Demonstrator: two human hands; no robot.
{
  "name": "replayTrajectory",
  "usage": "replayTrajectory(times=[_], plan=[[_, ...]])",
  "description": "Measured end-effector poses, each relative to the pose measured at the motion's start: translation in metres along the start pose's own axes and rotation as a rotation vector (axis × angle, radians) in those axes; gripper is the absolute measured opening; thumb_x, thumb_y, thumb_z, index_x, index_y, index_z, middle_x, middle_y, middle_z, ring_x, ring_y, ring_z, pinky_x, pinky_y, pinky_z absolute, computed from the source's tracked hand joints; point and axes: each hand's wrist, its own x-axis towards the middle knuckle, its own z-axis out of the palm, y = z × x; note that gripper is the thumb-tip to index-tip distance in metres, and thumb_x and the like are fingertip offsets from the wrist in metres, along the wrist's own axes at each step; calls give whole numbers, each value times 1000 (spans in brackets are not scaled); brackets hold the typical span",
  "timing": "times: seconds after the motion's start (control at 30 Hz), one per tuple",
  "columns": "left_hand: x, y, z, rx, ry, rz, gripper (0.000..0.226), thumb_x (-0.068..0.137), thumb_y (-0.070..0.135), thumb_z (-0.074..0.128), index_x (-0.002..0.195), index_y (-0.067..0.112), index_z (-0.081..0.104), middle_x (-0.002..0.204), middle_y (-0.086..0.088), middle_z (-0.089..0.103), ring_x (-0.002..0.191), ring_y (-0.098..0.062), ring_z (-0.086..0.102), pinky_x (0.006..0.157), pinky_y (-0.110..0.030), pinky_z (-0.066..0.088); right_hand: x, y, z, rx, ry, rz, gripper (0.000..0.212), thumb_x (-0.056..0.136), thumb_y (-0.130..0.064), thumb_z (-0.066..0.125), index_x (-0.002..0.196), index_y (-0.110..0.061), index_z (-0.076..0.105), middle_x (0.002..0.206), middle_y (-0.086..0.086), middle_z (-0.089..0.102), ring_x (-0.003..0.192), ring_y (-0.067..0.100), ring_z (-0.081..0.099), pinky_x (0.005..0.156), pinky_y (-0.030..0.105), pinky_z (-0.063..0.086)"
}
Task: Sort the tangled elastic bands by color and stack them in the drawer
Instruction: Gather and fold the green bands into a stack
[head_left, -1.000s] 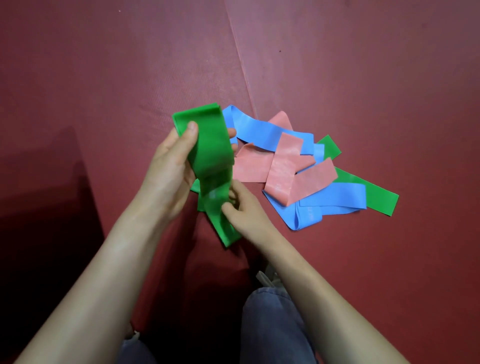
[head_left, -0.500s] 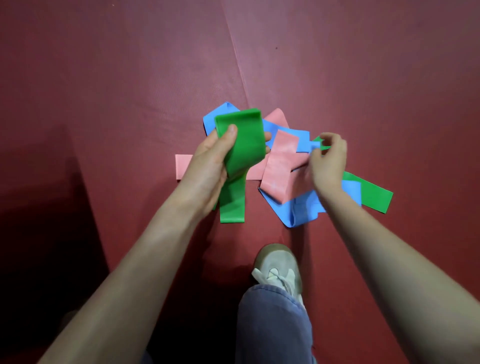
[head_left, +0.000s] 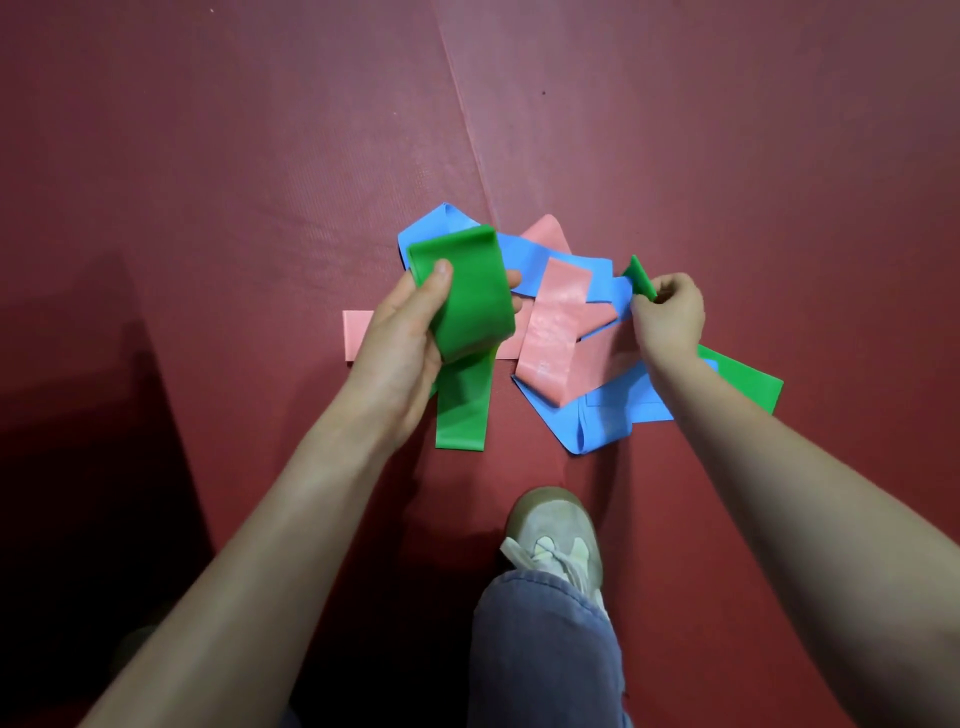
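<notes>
A heap of wide elastic bands lies on the dark red floor mat. My left hand (head_left: 402, 338) grips a folded green band (head_left: 472, 296), thumb on top, and its loose end hangs down to the mat. My right hand (head_left: 670, 312) pinches the raised end of a second green band (head_left: 743, 382), which runs under my wrist to the lower right. Between my hands lie tangled blue bands (head_left: 602, 421) and pink bands (head_left: 558, 322); one pink strip sticks out left behind my left hand. No drawer is in view.
My shoe (head_left: 553, 530) and a jeans leg (head_left: 545, 649) stand just below the heap. A seam (head_left: 467, 130) in the mat runs up from the pile. A dark shadowed patch (head_left: 78, 441) covers the lower left.
My right hand left the green band in my left hand, reached to the right side of the heap and lifted the end of another green band. My left hand moved right, still holding its band.
</notes>
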Motion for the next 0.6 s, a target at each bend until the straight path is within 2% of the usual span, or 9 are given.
replayTrajectory(times=[0.07,0.13,0.2,0.27,0.43,0.5,0.6], plan=[[-1,1,0,-22,13,0,26,97,19,29,94,19,55,75,0,74,73,-14,70,84,-37,53,-8,-10,-1,169,39,-40,35,76,0,49,60,-28,37,67,-11,47,70,12,48,69,24,36],[-1,2,-2,-39,26,2,27,97,19,29,93,19,55,74,0,74,73,-14,70,82,-36,53,-18,-23,-5,348,69,-145,38,75,3,52,62,-30,39,65,-14,46,59,-3,46,65,19,37],[-1,3,-3,-51,41,9,26,97,18,29,93,19,55,73,0,74,73,-13,69,78,-34,55,-31,-40,-12,491,83,-263,37,77,3,56,66,-29,43,67,-13,48,57,-9,46,64,12,38],[0,2,-3,-48,57,17,26,97,17,29,94,18,55,71,1,74,72,-11,69,75,-29,56,-50,-58,-19,569,50,-375,34,78,2,58,70,-28,45,69,-12,49,59,-9,46,64,12,38],[0,5,-3,-32,120,70,26,97,16,30,91,18,55,68,6,73,66,-6,68,63,-23,55,-110,-98,-27,652,-239,-592,31,79,2,54,75,-28,52,67,-18,57,67,-8,51,67,13,43],[-1,9,-4,-41,145,94,27,97,15,30,90,18,56,65,8,72,61,-4,66,56,-19,54,-120,-106,-30,649,-332,-597,22,78,-3,55,79,-26,56,71,-17,59,71,-2,54,71,19,46],[-1,14,-4,-58,154,109,25,96,11,32,91,17,56,64,8,71,61,-3,66,54,-16,51,-130,-118,-31,692,-576,-542,23,74,-5,57,82,-27,58,74,-17,63,70,-5,57,72,15,49]])
